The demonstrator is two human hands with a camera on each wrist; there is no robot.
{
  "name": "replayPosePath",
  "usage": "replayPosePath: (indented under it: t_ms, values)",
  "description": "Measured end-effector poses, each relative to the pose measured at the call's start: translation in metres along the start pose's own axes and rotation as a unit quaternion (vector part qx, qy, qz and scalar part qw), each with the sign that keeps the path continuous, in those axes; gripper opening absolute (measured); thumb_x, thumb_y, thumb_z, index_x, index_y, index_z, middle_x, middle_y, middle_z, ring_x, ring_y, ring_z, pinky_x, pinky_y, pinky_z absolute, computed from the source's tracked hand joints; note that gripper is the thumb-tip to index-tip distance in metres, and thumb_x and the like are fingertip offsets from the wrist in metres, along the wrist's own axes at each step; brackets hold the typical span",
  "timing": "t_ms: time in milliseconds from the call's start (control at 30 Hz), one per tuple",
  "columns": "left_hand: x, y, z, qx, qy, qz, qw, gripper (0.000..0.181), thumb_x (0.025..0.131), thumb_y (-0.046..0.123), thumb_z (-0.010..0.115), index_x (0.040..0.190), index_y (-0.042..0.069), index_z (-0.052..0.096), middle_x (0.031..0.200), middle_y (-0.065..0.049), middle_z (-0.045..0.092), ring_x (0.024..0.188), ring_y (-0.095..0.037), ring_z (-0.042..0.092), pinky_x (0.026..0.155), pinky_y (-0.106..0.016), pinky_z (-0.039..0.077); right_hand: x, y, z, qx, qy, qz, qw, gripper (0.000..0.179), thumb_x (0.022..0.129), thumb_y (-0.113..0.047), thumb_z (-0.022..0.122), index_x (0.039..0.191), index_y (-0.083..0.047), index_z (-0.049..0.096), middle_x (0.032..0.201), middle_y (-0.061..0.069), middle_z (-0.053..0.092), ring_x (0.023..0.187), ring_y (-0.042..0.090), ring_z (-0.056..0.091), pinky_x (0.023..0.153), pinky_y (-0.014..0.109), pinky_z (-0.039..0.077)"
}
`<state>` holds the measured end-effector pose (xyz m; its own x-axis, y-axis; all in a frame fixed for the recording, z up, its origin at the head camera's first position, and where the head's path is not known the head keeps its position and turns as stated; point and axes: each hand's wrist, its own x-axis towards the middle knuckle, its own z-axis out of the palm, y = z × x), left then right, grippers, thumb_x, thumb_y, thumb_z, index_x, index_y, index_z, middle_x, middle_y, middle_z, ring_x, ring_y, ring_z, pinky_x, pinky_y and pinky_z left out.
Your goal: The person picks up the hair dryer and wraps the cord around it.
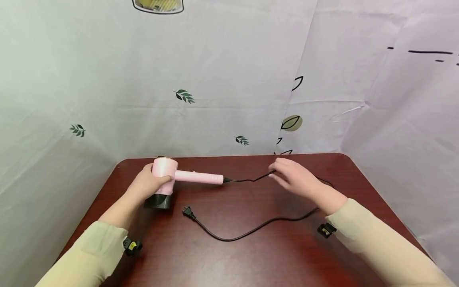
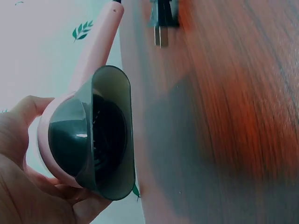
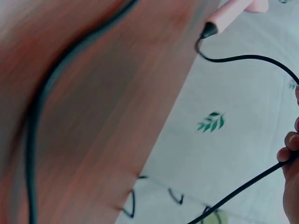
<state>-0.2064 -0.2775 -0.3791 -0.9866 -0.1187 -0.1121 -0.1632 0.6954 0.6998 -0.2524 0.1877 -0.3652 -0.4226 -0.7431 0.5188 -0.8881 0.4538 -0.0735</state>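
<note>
A pink hair dryer (image 1: pixel 199 177) with a dark nozzle (image 2: pixel 112 135) is at the left of the table in the head view. My left hand (image 1: pixel 148 183) grips it round the barrel, the thumb across the near side. The handle points right, and a black power cord (image 1: pixel 247 180) runs from its end to my right hand (image 1: pixel 295 177). Curled fingers (image 3: pixel 292 142) of that hand hold the cord, which passes through them in the right wrist view. Past the hand the cord loops round to the front, ending in a two-prong plug (image 1: pixel 188 211) near the nozzle.
The dark red wooden table (image 1: pixel 222 267) has a back edge against a pale cloth (image 1: pixel 222 71) printed with leaves. More of this cloth hangs along both sides. A small black device is strapped at each sleeve cuff.
</note>
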Motion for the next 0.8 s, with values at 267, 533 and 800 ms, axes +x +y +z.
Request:
replayPosePath:
  t_ms: [267,533,800]
  values:
    - [-0.007,0.013,0.008,0.041,0.004,0.027,0.9988,0.096,0.086,0.045,0.069,0.152,-0.004,0.019,0.136,-0.027,0.047,0.113,-0.038,0.054,0.088,-0.051,0.046,0.023,-0.012,0.011,0.001,0.007,-0.013,0.9999,0.017,0.095,-0.020,0.068,0.106,-0.008,0.065,0.092,-0.001,0.058,0.082,0.015,0.055,0.076,0.035,0.047]
    - [-0.018,0.031,0.023,0.045,0.012,0.059,0.9971,0.098,0.082,0.044,0.073,0.154,0.003,0.021,0.134,-0.021,0.052,0.110,-0.034,0.058,0.080,-0.047,0.047,0.044,-0.020,0.022,0.017,0.018,-0.015,0.9996,0.018,0.090,-0.013,0.073,0.105,-0.009,0.064,0.093,-0.002,0.059,0.084,0.016,0.055,0.077,0.035,0.046]
    - [-0.030,0.040,0.041,-0.013,-0.002,0.111,0.9937,0.095,0.079,0.031,0.077,0.152,0.003,0.023,0.124,-0.018,0.057,0.105,-0.030,0.059,0.086,-0.044,0.048,0.059,-0.033,0.029,0.030,-0.011,0.000,0.9995,0.014,0.093,-0.018,0.070,0.104,-0.011,0.066,0.092,-0.004,0.059,0.084,0.013,0.054,0.079,0.033,0.046]
